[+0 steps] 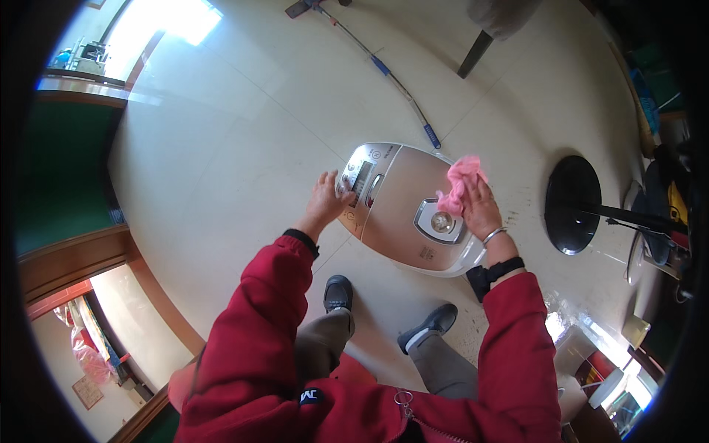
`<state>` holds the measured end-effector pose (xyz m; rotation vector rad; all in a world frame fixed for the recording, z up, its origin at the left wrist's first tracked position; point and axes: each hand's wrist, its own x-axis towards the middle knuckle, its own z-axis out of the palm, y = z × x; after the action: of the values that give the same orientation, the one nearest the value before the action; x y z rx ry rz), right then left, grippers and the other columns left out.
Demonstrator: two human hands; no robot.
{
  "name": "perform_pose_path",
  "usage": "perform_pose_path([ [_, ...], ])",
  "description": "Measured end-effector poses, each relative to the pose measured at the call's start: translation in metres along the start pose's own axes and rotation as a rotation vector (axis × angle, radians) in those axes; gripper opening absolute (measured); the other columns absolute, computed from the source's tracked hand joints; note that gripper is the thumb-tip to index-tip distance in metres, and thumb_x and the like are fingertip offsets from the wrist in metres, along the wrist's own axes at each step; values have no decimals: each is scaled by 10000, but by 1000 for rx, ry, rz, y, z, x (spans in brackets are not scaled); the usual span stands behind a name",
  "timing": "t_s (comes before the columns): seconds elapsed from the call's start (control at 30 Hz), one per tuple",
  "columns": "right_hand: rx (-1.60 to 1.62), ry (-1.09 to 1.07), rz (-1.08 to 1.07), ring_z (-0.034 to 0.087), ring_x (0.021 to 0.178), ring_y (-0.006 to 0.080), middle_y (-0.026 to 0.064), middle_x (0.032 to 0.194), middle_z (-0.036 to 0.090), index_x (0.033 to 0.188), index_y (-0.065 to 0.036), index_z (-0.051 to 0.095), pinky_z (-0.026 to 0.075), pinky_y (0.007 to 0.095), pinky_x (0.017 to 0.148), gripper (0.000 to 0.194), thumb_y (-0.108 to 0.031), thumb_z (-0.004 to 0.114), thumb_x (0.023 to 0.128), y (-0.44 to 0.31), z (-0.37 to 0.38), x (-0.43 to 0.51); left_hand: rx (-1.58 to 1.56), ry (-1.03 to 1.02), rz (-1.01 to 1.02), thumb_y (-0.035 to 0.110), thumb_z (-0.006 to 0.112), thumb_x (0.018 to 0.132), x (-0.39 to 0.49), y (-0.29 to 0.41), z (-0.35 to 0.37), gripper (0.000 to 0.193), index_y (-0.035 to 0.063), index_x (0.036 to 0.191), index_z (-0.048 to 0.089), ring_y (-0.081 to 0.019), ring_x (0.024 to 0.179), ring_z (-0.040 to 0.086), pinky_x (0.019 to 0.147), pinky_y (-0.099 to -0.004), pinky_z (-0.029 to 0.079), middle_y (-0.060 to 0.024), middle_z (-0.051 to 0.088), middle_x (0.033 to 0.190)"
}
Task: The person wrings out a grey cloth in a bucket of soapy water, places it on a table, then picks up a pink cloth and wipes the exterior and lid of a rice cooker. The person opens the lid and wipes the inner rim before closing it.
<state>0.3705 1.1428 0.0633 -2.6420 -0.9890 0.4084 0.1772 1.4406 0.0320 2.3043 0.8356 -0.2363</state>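
A rice cooker [396, 219] with a gold-brown lid and white rim sits before me, lid closed. On its left end is a silver control panel [363, 171] with a display and buttons. My left hand [327, 198] rests against that panel's edge, fingers apart and holding nothing. A pink cloth [461, 180] is under my right hand [481, 207], pressed to the lid's right side; the palm is hidden. Close to that hand is the round steam vent [441, 222] in its silver frame.
Beyond the cooker, a mop [382, 66] with a blue grip lies across the tiled floor [232, 138]. A round black stand base [573, 205] is to the right. A dark furniture leg [475, 54] stands at the top. My shoes [339, 292] are just below the cooker.
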Motion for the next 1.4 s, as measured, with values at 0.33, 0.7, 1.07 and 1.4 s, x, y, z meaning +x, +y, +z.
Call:
perform_pose_path([
  [0.33,37,-38,-16,475,1106,322,130,1235,467,1254,-127,444,417,368,920,497,-263,573,794,11,2,1,-430,-404,-99,259,675,771,41,-12,3,773,112,1389,234,-256,994,569,678,-376,534,-166,534,1168],
  [0.7,-277,-259,-84,231,1328,261,103,1449,223,1361,-126,313,194,434,1060,506,-338,346,903,-69,29,5,-625,-321,28,216,721,726,-14,-32,66,792,21,1352,277,-288,1125,497,934,-354,399,-196,507,1211],
  [1.07,-234,-302,-274,350,1259,203,63,1357,389,1241,-152,460,274,399,1030,397,-286,394,873,-126,49,41,-826,-298,52,176,748,697,-16,-25,64,773,12,1324,327,-217,1068,528,883,-317,425,-152,553,1141],
  [1.4,-303,85,-93,565,939,276,134,1086,563,907,-70,596,457,397,815,178,-194,524,800,-45,-2,-17,-634,-282,-21,198,760,707,-18,-17,53,802,65,1359,312,-244,1087,514,918,-324,409,-155,531,1181],
])
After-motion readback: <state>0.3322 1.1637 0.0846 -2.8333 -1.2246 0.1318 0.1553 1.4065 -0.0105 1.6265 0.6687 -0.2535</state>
